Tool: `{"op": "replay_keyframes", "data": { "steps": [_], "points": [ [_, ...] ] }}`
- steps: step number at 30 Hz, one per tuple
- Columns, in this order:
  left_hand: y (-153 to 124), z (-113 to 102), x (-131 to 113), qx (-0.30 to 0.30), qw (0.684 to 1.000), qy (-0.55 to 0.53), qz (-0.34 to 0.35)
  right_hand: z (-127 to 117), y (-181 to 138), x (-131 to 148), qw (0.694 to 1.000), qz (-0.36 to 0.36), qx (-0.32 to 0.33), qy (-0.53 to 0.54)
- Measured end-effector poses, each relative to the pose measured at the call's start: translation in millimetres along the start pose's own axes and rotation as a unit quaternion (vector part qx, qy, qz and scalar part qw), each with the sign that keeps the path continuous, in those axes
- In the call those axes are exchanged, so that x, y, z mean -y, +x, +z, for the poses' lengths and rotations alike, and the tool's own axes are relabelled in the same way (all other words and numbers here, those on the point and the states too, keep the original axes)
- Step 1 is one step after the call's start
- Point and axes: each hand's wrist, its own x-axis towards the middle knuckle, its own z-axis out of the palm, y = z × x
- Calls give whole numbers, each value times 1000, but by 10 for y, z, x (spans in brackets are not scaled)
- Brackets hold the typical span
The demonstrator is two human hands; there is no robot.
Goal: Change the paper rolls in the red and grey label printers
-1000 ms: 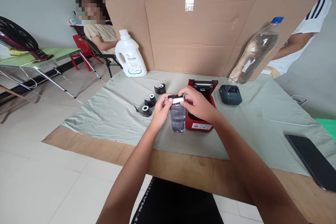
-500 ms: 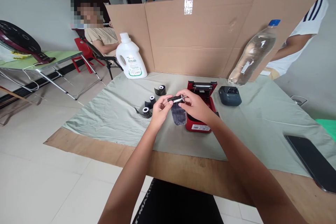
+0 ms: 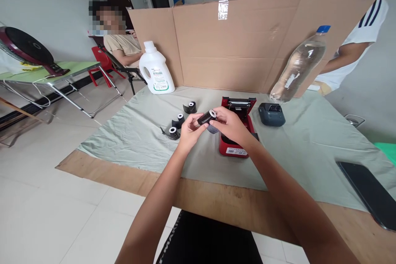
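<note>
Both my hands grip a black ribbon roll (image 3: 206,117) with a white core, held above the grey-green cloth (image 3: 139,140). My left hand (image 3: 188,132) pinches its left side and my right hand (image 3: 230,124) closes over its right side. Only a short dark tail of ribbon shows under the roll. Just behind my right hand stands a red label printer (image 3: 236,128) with its lid up. Three more black rolls (image 3: 176,123) lie on the cloth to the left.
A small dark printer (image 3: 271,114), a clear plastic bottle (image 3: 298,64) and a white detergent jug (image 3: 156,69) stand before a cardboard screen (image 3: 241,45). A black phone (image 3: 368,194) lies at the right edge. One person sits at back left; another's arm shows at right.
The long hanging strip of ribbon has been wound up onto the roll, leaving a short tail. The roll now tilts with its white core facing me.
</note>
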Motion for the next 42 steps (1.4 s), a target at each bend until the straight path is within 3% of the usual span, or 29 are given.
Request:
{"op": "replay_keyframes", "data": {
  "steps": [10,15,19,23,26,31,33,36,39,42],
  "points": [
    [-38,22,-78,16,997,77,-8,-31,-35,68,998,-12,23,-61],
    [-74,26,-181,13,976,211,57,62,-79,153,994,10,-10,-112],
    [-72,21,-191,50,968,235,76,78,-78,139,986,-28,5,-166],
    [-88,36,-93,55,971,222,67,79,-96,95,978,-37,-2,-205],
    [-117,82,58,19,979,195,56,98,-98,111,966,-27,-25,-256],
    [-134,151,332,-40,979,199,-31,155,187,217,930,-40,-62,-360],
    [-135,161,379,-12,964,253,-81,244,435,248,919,-26,-49,-391],
    [-144,171,365,76,927,341,-137,481,848,224,897,49,-6,-439],
    [-153,185,304,150,890,399,-162,744,1157,105,866,151,69,-471],
    [-151,201,246,178,867,430,-176,907,1292,-39,842,208,119,-484]
  ]
}}
